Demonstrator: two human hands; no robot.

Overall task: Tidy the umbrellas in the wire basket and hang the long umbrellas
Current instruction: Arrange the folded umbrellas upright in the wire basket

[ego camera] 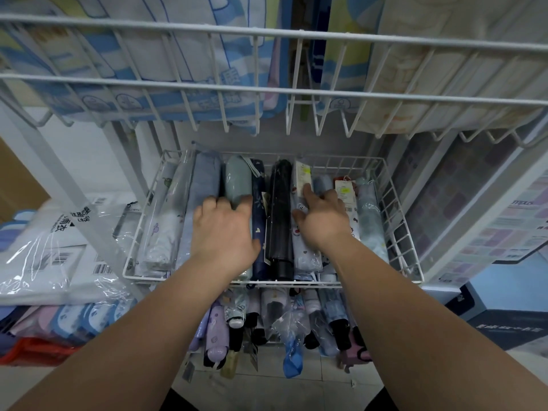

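A white wire basket (397, 232) holds several folded umbrellas lying side by side. My left hand (225, 229) rests on the pale green umbrella (237, 179), fingers curled over its middle, beside the navy printed umbrella (258, 188). The black umbrella (280, 209) in a clear sleeve lies between my hands. My right hand (321, 216) presses on the white patterned umbrella (305, 247), index finger stretched toward its paper tag (303, 176). A light blue umbrella (204, 185) and a white sleeved umbrella (161, 232) lie at the left.
A lower basket (275, 341) holds several more folded umbrellas. An upper wire shelf (267, 93) with packaged textiles overhangs the basket. Bagged raincoats (53, 250) are stacked at the left. Boxed goods (474, 209) stand at the right.
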